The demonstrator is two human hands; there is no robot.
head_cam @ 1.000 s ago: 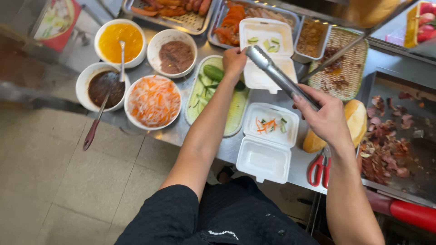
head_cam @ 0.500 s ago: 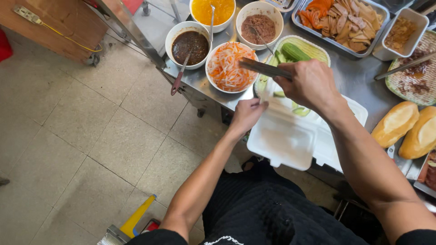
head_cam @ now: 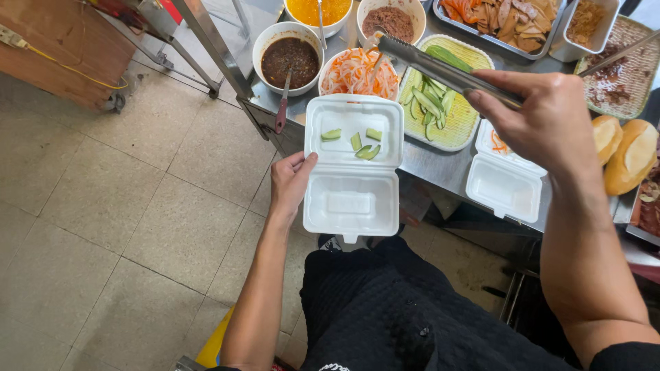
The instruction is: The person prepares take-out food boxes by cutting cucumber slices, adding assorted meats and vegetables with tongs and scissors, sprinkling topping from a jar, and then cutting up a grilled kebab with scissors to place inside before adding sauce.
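The left hand (head_cam: pixel 290 180) holds an open white foam box (head_cam: pixel 353 165) by its left side, thumb on top at the hinge line and the fingers curled under the edge, so the hand is clamped on the box. The box hangs past the near edge of the steel counter (head_cam: pixel 440 168), its far half over the counter and its near half out over the person's lap. Four cucumber slices (head_cam: pixel 356 141) lie in the far half; the near half is bare. The right hand (head_cam: pixel 543 120) grips a pair of metal tongs (head_cam: pixel 440 69), fingers closed around the handle end, and the tong tips reach left over the bowl of shredded carrot and white radish (head_cam: pixel 357 74) that stands just behind the box. I cannot tell whether the tips hold anything. Right of that bowl sits an oval dish of cucumber strips (head_cam: pixel 443 103), partly under the tongs. Near the counter's left corner stands a white bowl of dark sauce (head_cam: pixel 289 58) with a red-handled spoon (head_cam: pixel 282 110) leaning out of it. Along the far edge are a bowl of yellow sauce (head_cam: pixel 317 10), a bowl of brown paste (head_cam: pixel 390 22) and a metal tray of sliced meats (head_cam: pixel 512 20). A second open foam box (head_cam: pixel 505 175) rests at the near edge under the right wrist, with a few carrot shreds in it, and two bread rolls (head_cam: pixel 622 154) lie toward the right edge.
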